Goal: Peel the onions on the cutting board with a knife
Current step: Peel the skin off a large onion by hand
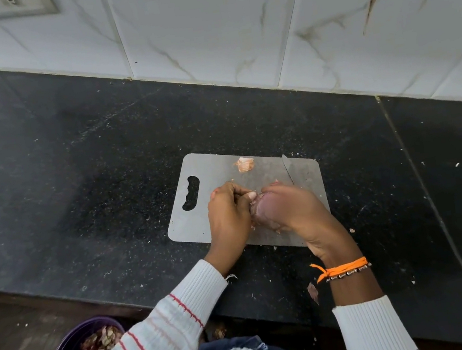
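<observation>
Head view, items listed from largest to smallest.

Desk [103,163]: dark speckled stone against a tiled wall, dotted with small pale crumbs and flakes; one larger scrap of skin [312,292] lies near my right wrist.

Cutting board [210,165]: grey, thin, handle slot at its left end, lying flat on the desk in front of me.

Purple bowl [67,349]: below the desk edge on my left, partly hidden by my sleeve. It holds a heap of dry reddish and tan peelings. By that heap I judge that a good deal of peeling is already done.

My left hand [229,216]: over the board, fingers curled, thumb and fingertips pinching at the top of the onion, seemingly on a strip of skin.

My right hand [290,205]: curled around the knife handle and pressed against the onion from the right.

Onion [255,207]: held between both hands just above the board, mostly covered; the part showing looks pinkish. How much skin remains I cannot tell. No other onions show on the board.

Knife [288,171]: blade pointing away from me over the board.

Loose peel [244,164]: one pale orange piece near the board's far edge.
</observation>
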The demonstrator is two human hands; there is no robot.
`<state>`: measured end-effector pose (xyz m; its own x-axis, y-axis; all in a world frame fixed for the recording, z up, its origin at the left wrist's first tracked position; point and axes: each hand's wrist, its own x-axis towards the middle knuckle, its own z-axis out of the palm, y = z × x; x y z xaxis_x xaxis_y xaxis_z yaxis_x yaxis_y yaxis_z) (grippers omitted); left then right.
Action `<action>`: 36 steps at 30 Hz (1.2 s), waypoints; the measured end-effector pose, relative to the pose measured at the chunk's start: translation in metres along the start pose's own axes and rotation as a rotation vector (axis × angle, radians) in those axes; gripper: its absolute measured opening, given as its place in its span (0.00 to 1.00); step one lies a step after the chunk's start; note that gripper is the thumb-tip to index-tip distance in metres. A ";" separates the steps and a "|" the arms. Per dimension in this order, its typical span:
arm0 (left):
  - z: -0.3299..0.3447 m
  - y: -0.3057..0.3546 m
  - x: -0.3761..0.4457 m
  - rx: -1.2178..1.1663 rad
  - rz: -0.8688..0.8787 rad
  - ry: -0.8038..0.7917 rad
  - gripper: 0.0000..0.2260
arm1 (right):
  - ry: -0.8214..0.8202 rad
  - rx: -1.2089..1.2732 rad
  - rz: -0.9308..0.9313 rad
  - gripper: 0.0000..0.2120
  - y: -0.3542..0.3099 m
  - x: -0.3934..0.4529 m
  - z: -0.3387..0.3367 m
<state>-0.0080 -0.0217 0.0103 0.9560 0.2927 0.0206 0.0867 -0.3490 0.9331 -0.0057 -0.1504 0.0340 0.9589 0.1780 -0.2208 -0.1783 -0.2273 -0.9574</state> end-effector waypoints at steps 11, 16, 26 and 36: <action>-0.004 -0.001 0.000 0.173 0.552 -0.152 0.08 | -0.137 0.345 0.187 0.12 0.000 -0.009 -0.004; -0.004 -0.002 0.001 0.214 0.580 -0.158 0.02 | -0.154 0.315 0.195 0.15 0.004 -0.006 -0.003; -0.014 0.006 0.008 0.084 0.402 0.027 0.03 | -0.139 0.087 -0.001 0.23 0.003 -0.009 -0.004; -0.001 -0.004 0.015 0.104 0.273 -0.117 0.15 | -0.023 0.338 -0.082 0.24 0.011 -0.006 -0.001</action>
<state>0.0053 -0.0152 0.0070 0.9731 0.0736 0.2184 -0.1551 -0.4918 0.8568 -0.0133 -0.1551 0.0249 0.9685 0.2053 -0.1408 -0.1673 0.1177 -0.9789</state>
